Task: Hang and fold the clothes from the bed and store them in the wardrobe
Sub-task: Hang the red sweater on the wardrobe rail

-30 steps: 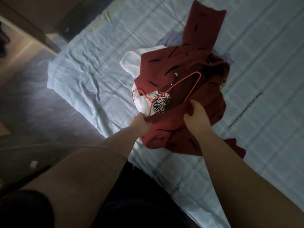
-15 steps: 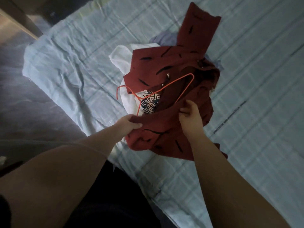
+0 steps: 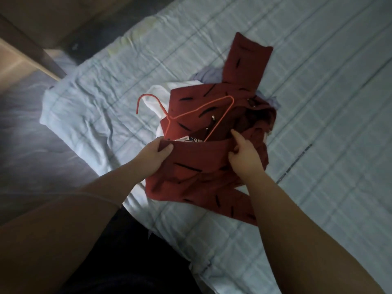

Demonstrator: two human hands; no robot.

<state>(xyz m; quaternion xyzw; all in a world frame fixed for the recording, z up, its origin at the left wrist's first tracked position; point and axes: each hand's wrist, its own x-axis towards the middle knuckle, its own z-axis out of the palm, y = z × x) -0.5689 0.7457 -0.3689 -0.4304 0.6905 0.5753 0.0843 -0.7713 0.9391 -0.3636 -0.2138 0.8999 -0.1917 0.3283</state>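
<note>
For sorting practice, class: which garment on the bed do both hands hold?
The dark red garment with black dashes; the white garment and the pale purple garment only lie partly under it.

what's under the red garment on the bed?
Poking out from under the red garment: a white garment, a lilac garment, a sliver of black-and-white print. Anything else below is covered.

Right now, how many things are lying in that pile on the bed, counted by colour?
dark red garment with black dashes: 1
white garment: 1
pale purple garment: 1
orange-red hanger: 1
Total: 4 in view; more may lie hidden under the pile.
</note>
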